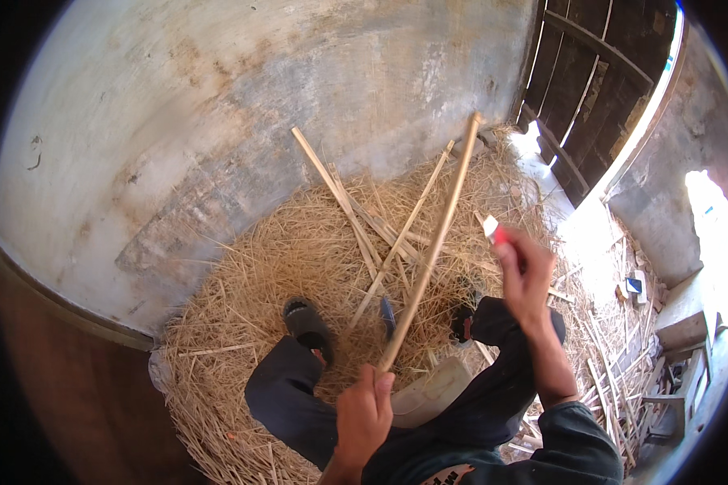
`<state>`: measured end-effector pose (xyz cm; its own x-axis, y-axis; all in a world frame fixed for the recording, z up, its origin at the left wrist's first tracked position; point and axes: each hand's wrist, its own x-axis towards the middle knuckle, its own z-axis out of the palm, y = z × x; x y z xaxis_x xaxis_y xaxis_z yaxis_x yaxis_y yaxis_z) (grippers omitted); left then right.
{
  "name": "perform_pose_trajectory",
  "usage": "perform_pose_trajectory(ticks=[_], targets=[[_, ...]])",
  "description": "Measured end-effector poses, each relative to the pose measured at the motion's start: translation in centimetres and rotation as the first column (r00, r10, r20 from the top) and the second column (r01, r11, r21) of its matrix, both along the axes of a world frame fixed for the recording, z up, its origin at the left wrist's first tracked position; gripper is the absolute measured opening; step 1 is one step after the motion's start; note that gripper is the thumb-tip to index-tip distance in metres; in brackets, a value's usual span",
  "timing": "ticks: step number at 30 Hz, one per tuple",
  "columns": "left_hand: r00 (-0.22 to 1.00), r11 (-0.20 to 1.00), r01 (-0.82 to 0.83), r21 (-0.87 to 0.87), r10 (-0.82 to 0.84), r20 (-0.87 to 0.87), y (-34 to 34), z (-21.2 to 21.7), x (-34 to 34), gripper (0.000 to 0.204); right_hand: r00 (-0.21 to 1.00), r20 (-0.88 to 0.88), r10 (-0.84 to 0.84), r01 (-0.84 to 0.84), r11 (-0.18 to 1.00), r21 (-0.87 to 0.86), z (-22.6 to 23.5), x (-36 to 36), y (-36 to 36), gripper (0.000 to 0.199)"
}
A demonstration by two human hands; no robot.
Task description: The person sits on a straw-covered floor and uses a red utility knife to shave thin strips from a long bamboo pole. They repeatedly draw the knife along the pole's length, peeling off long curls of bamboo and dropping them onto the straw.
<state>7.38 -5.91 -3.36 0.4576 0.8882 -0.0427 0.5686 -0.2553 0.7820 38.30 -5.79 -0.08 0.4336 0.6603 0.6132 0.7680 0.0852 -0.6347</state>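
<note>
A pale, stained wall (259,105) fills the upper left of the frame, above a wide bed of straw (243,267) across the centre. A dark plank door (598,81) stands at upper right. Amid the straw, several loose sticks (411,219) lie crossed at the centre, beyond a dark sandal (306,323). The work seems to be partway along: the long stick (439,238) in hand looks to be in one piece, so its part is probably left to do (whether the loose ones are finished or waiting, I cannot tell).

That long stick slants from lower centre toward upper right. The left hand (364,412), at lower centre, is clenched around its near end, so nearly all its length lies beyond the fist. The right hand (528,271), right of centre, grips a small red-and-white object (493,230), apart from the stick; its kind is unclear.
</note>
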Motion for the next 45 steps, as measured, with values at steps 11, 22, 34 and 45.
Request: perform_pose_trajectory(ticks=[11,22,34,45], targets=[[0.995,0.991,-0.042,0.124,0.03,0.09,1.5,2.1,2.1,0.04,0.844,0.262,0.469,-0.46,0.883,-0.096,-2.2,-7.9,-1.3,0.035],[0.994,0.989,-0.076,0.13,0.065,0.09,1.5,1.5,2.8,0.034,0.864,0.339,0.372,-0.36,0.928,-0.1,-1.3,-8.2,-1.3,0.034],[0.997,0.986,-0.08,0.149,0.076,0.03,1.5,2.0,2.4,0.03,0.84,0.415,0.35,-0.346,0.934,-0.088,-1.0,-7.0,-0.5,0.033],[0.996,0.977,-0.089,0.195,0.086,0.025,1.9,1.9,1.8,0.03,0.807,0.465,0.364,-0.361,0.927,-0.1,-0.1,-7.0,0.0,0.031]])
